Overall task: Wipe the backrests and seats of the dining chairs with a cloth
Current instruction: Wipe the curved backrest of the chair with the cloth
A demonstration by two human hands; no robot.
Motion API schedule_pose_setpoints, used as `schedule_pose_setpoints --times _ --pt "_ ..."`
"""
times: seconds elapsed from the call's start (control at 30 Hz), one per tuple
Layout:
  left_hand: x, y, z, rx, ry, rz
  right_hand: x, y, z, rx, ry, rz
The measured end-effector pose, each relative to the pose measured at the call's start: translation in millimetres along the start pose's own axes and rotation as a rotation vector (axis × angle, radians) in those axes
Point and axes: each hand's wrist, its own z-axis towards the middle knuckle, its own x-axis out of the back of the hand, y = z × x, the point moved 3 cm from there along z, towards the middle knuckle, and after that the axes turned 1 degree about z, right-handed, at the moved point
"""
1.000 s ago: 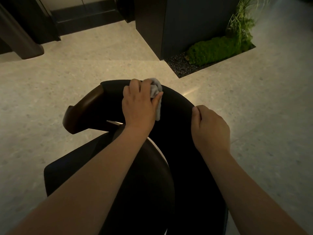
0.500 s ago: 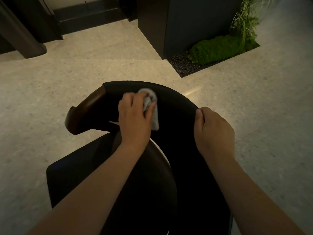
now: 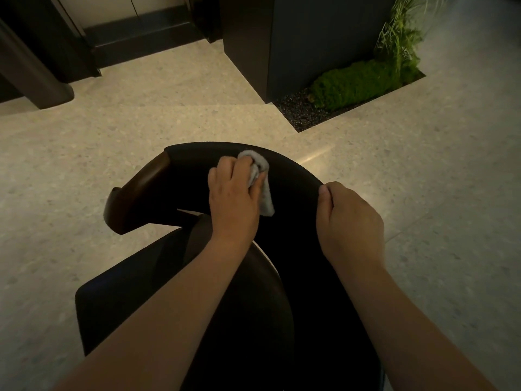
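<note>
Two bare hands work on one dark chair (image 3: 310,277), seen from above and behind; the left hand (image 3: 234,198) has its fingers curled round a bunched grey cloth (image 3: 260,179), pressing it to the curved black backrest (image 3: 293,176) just below that backrest's top edge, near the middle of the curve; a loose tail of the cloth hangs down beside the thumb, lying against the black face; the right hand (image 3: 349,218) clenches the backrest's top edge farther round to the right, thumb on the near side, the other fingers wrapped over the far side and out of sight; the two hands are apart, with bare black surface between them. At the backrest's left end a brown wooden armrest (image 3: 135,193) curves forward; below it the black seat (image 3: 135,292) shows, partly hidden by the left forearm. All of it stands on a pale speckled floor (image 3: 84,153); beyond, a dark pillar (image 3: 310,38) rises beside a bed of black gravel (image 3: 298,111) and green moss (image 3: 358,83).
</note>
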Motion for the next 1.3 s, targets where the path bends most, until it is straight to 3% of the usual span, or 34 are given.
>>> schedule_pose_setpoints --times 0.2,0.37,0.43,0.6,0.8,1.3 --pt "-8 -17 -23 -0.011 -0.133 -0.038 3 -1 -1 -0.005 -0.007 -0.012" --pt "-21 -52 -64 0.075 -0.399 0.004 3 -2 -1 -0.007 -0.009 -0.018" --pt "-15 -53 -65 0.110 -0.338 -0.033 3 -2 -1 -0.008 -0.008 -0.015" --pt "-1 -23 -33 0.145 -0.009 -0.109 2 -2 -1 -0.010 0.004 -0.009" --pt "-27 -5 -35 0.278 0.067 -0.125 3 -2 -1 -0.009 -0.017 -0.007" --pt "-57 -55 -93 0.292 -0.154 -0.240 0 -1 -1 0.018 0.015 -0.009"
